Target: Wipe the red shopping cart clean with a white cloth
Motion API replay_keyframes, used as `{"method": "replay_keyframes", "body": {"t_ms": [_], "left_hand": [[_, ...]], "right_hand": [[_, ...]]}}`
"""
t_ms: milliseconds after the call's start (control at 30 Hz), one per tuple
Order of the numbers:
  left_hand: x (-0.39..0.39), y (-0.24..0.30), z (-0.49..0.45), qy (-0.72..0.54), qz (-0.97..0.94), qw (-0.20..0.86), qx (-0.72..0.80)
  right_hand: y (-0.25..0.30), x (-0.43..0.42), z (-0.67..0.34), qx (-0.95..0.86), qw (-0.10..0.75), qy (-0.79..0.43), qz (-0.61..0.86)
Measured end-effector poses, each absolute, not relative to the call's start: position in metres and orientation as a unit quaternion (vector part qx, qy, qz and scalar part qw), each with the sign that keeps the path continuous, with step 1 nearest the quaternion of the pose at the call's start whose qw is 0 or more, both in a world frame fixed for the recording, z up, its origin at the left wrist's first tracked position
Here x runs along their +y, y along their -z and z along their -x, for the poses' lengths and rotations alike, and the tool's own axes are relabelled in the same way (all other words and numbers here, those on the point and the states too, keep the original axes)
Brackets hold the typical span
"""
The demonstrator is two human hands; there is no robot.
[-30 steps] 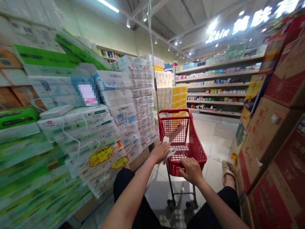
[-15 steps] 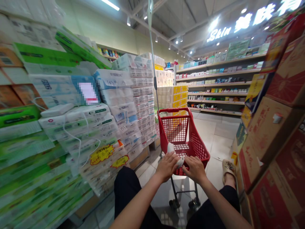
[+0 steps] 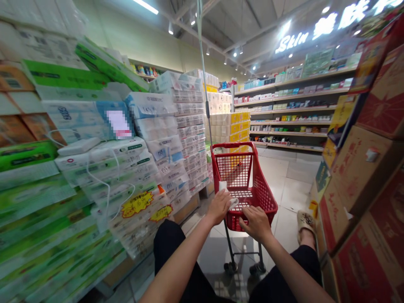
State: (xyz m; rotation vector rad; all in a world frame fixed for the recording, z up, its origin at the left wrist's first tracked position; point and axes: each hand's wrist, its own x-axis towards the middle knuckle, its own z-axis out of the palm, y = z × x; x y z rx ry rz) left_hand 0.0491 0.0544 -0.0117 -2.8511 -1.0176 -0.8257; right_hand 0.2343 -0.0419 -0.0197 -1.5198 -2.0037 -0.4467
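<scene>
Red cart (image 3: 264, 197) on tiled floor (image 3: 280, 179), ahead of the person's knees (image 3: 168, 235); long axis runs away, handle end farthest. Forearms (image 3: 184, 256) reach forward. Right hand palm-down (image 3: 257, 225), fingers clamped on near rim. Left hand (image 3: 218, 208), I note, clamps white cloth (image 3: 233, 203) at left wall.

A red plastic mesh shopping cart (image 3: 267, 195) is standing on the pale tiled floor (image 3: 285, 185). At the cart's near left corner, a bare left hand (image 3: 219, 208) is holding a crumpled white cloth (image 3: 222, 185); at the cart's near edge, a bare right hand (image 3: 257, 223) is resting. Left of the cart, white plastic-wrapped paper packs (image 3: 168, 172) are standing stacked, green-and-white packs (image 3: 63, 235) farther left. Right of the cart, a beige clog (image 3: 305, 219) is lying before brown-and-red cardboard boxes (image 3: 362, 168). Beyond the cart, yellow-and-white packs (image 3: 240, 127) and long pale shelves (image 3: 284, 134) are standing.
</scene>
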Motion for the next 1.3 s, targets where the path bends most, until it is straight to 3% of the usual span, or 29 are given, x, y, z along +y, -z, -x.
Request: {"method": "replay_keyframes", "body": {"t_ms": [233, 700, 967, 1133, 1300], "left_hand": [[-0.007, 0.025, -0.047, 0.284, 0.914, 0.013, -0.291], [0.107, -0.004, -0.048, 0.199, 0.918, -0.025, -0.342], [0.029, 0.019, -0.04, 0.306, 0.889, -0.031, -0.338], [-0.014, 0.028, -0.039, 0.302, 0.884, -0.01, -0.357], [0.0, 0.02, -0.033, 0.268, 0.904, -0.002, -0.333]], "right_hand": [[0.022, -0.043, -0.241, -0.752, 0.294, 0.164, 0.567], [0.021, -0.041, -0.222, -0.756, 0.292, 0.152, 0.566], [0.018, -0.045, -0.216, -0.758, 0.281, 0.177, 0.562], [0.018, -0.044, -0.214, -0.759, 0.283, 0.17, 0.561], [0.019, -0.047, -0.213, -0.76, 0.288, 0.152, 0.562]]}}
